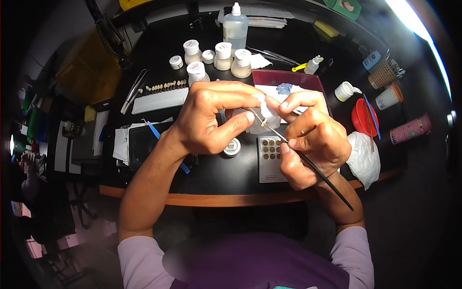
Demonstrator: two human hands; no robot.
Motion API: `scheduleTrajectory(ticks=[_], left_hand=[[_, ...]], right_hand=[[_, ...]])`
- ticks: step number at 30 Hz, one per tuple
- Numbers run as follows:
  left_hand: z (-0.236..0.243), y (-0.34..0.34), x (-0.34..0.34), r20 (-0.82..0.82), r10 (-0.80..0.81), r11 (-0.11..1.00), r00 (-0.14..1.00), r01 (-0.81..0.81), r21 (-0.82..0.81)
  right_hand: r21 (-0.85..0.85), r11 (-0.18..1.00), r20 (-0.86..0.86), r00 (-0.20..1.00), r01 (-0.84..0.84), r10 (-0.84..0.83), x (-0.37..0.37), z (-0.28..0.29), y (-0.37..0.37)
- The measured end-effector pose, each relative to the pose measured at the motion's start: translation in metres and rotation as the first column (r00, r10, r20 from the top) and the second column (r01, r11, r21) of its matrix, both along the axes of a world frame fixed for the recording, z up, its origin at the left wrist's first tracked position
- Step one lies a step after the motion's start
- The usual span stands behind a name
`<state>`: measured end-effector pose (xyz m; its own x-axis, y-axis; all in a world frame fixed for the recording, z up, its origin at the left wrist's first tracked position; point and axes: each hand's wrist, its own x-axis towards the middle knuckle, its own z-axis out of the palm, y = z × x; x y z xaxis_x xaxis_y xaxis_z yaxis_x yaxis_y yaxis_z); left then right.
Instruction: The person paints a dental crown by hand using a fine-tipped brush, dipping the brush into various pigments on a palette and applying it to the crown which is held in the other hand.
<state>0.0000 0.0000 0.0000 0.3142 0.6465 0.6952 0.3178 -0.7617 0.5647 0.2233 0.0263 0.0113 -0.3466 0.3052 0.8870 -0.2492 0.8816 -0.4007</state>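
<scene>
My left hand (204, 115) is closed, thumb and index finger pinching a thin metal holder (255, 114). At the holder's end sits a tiny yellowish piece (263, 123), perhaps a tooth crown, too small to tell. In my right hand (322, 144) is a thin brush (320, 173) with a black handle, pointing up and left. Its tip reaches the tiny piece; whether it touches cannot be made out. Below the hands lie a small white-lidded jar (232, 148) and a grey palette (269, 168) with several brownish round wells, partly covered by my right hand. White tissue shows behind the fingers.
Several powder jars (223, 57) and a clear bottle (235, 29) stand at the back. Tooth shade tabs (166, 87) line a white tray (159, 101) at left, beside tweezers (134, 91). At right are a red bowl (358, 118), a crumpled white bag (363, 159) and a pink cup (410, 128).
</scene>
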Motion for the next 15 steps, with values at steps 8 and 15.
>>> scheduleTrajectory(ticks=[8, 15], left_hand=[[0.0008, 0.0000, -0.0012, 0.002, 0.001, 0.999, 1.000, -0.001, -0.034], [-0.0003, 0.0001, -0.0004, 0.011, 0.002, 1.000, 1.000, -0.002, -0.023]], right_hand=[[-0.007, 1.000, -0.004, 1.000, -0.006, 0.006, -0.0020, 0.0011, -0.0018], [-0.008, 1.000, 0.016, 1.000, -0.007, 0.007, -0.0019, 0.0026, -0.0028]])
